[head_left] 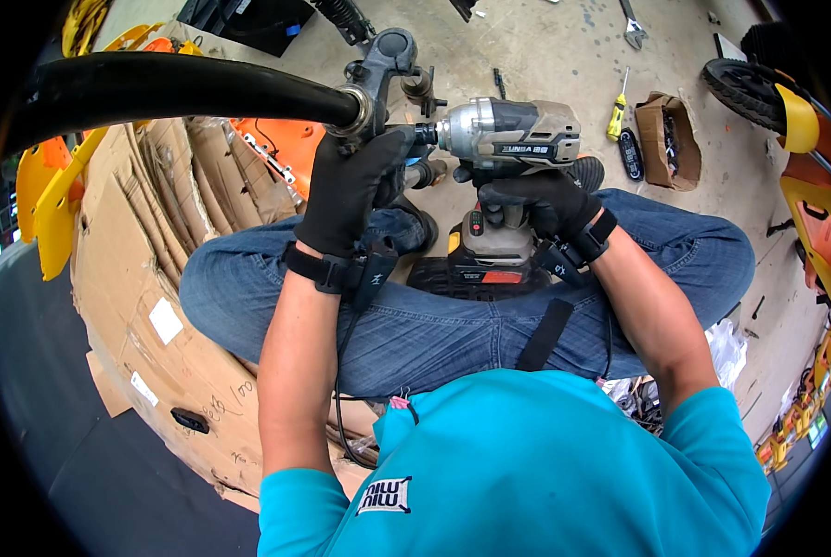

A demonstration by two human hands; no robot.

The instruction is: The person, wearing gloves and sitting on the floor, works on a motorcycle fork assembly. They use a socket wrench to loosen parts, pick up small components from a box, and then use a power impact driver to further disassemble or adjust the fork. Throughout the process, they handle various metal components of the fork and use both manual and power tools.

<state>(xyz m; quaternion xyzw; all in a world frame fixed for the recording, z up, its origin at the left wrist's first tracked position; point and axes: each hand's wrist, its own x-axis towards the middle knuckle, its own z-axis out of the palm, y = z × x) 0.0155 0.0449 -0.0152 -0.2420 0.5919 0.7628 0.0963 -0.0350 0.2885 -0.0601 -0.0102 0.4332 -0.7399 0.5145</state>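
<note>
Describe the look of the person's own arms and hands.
The left hand and right hand wear black gloves. Black straps circle both wrists, each with a small black box bearing a white mark. A thin black cable hangs by the left forearm. The sleeves are short and turquoise.

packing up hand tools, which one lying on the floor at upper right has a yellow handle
The screwdriver, just left of the small box; the adjustable wrench, near the top edge, is grey.
</note>
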